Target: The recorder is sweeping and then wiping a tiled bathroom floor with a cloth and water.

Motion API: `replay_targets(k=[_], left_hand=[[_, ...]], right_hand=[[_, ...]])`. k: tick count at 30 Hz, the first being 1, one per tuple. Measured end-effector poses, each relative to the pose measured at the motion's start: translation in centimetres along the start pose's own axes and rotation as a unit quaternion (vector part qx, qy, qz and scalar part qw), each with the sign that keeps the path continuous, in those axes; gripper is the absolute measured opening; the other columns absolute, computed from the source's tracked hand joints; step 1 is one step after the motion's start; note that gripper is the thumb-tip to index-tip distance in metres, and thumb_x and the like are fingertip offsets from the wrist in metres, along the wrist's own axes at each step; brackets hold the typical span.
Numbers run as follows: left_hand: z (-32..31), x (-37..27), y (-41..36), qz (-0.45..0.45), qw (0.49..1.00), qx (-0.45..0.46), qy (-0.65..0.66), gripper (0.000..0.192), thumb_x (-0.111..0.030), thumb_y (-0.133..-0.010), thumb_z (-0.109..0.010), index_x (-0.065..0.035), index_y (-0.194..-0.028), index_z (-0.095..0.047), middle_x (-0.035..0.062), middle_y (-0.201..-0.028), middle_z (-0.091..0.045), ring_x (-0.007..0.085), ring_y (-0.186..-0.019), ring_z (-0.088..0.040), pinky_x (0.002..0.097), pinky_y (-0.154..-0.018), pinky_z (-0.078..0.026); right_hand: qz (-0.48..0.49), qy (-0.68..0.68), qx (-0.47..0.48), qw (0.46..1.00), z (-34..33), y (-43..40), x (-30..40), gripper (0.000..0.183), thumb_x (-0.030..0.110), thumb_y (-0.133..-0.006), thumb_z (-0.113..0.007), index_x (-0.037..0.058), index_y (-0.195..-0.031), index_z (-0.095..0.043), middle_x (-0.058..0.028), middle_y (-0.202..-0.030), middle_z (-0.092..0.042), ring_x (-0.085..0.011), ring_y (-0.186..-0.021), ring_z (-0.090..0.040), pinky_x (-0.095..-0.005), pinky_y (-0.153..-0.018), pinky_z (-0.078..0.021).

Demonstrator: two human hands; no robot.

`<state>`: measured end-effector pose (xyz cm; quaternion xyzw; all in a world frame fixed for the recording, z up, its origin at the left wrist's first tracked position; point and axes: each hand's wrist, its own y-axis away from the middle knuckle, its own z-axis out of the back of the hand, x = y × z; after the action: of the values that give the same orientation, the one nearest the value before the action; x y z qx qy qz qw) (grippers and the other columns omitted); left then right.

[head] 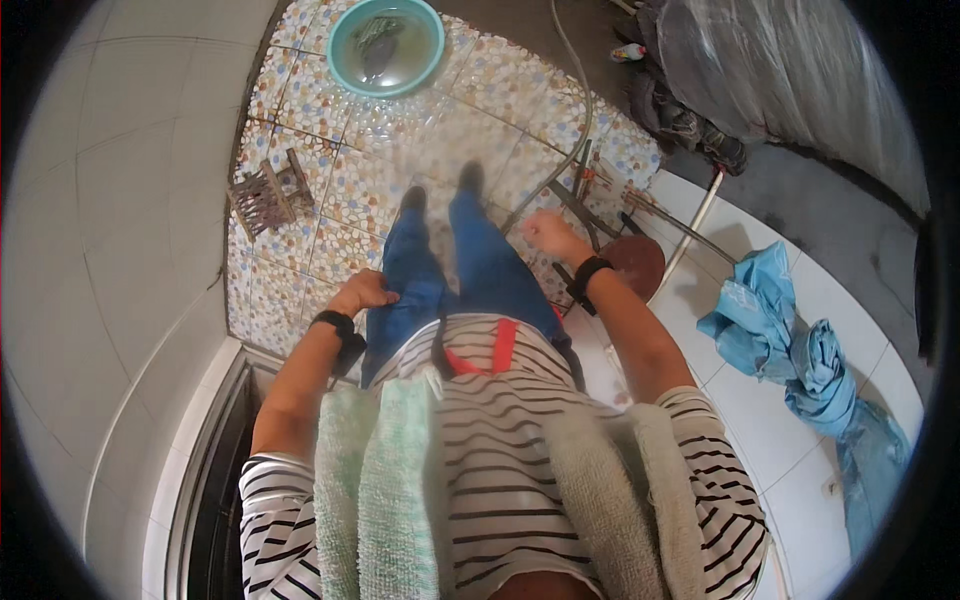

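My left hand (365, 291) is beside the thigh of my blue trousers (415, 262), its thumb against the cloth; whether it pinches the cloth cannot be told. My right hand (555, 234) hangs to the right of my other leg, fingers curled and blurred, near a grey hose (551, 171). Both wrists wear black bands. A towel (397, 487) hangs down each side of my chest over a striped shirt. Ahead of my feet stands a turquoise basin (335, 56) of water with a dark cloth-like thing (381, 49) in it.
A small slatted stool (271, 196) stands at the left by the tiled wall. To the right are a brown round-topped stool (637, 266), a pole (694, 232), light-blue plastic sheeting (765, 322) and shoes (679, 124). The pebble-patterned floor (375, 169) looks wet near the basin.
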<state>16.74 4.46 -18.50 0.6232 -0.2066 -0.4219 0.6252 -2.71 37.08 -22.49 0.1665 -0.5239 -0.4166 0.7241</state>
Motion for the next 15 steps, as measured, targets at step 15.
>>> replay_targets(k=[15], left_hand=[[-0.6, 1.7, -1.3, 0.059, 0.99, -0.08, 0.103, 0.041, -0.039, -0.068, -0.061, -0.013, -0.099, -0.059, 0.0105, -0.098, -0.059, 0.0258, -0.096, -0.054, 0.0381, -0.083, -0.04]], right_hand=[[0.086, 0.085, -0.024, 0.992, 3.4, -3.4, 2.4, 0.014, 0.018, -0.072, -0.054, 0.008, -0.08, -0.06, -0.0124, -0.082, -0.058, -0.0291, -0.082, -0.053, -0.0372, -0.069, -0.043]])
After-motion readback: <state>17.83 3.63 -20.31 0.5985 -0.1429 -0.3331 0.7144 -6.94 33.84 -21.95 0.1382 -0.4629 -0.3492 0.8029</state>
